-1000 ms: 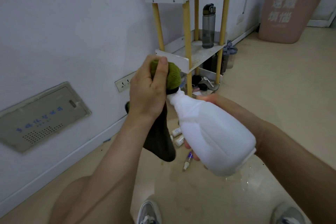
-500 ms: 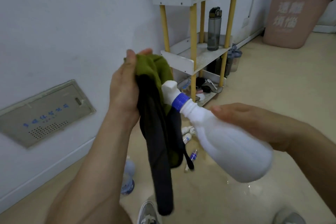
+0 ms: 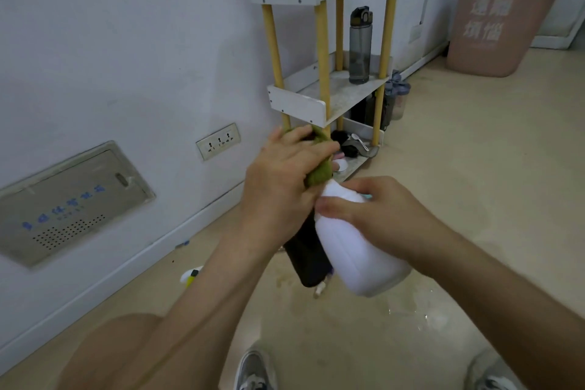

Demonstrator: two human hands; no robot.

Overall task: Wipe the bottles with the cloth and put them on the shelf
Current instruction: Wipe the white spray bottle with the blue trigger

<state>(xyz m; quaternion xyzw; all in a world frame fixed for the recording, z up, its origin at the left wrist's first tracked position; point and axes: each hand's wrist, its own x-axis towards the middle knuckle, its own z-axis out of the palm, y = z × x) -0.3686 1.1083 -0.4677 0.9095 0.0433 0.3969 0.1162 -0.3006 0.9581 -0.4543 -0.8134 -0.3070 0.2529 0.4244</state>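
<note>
From the head view, we see our left hand (image 3: 285, 187) closed around the cloth (image 3: 319, 168), which is bunched over the neck of the white bottle (image 3: 354, 250). Half a second ago the cloth hung loose beside the neck and the blue cap showed; now the green wad has gone back over cap and shoulder and hides them, with the dark tail of the cloth dangling under our palm. Our right hand (image 3: 386, 215) has shifted too: it now clasps the upper body from above, fingers curled round it, the bottle tilted with its base toward us.

We judge this a fresh wiping stroke on the neck, so the bottle is not yet ready for the shelf (image 3: 319, 104) ahead, where a grey flask (image 3: 360, 44) stands on the middle tier. Small bottles (image 3: 319, 290) lie on the wet floor (image 3: 411, 326), partly hidden by the cloth.
</note>
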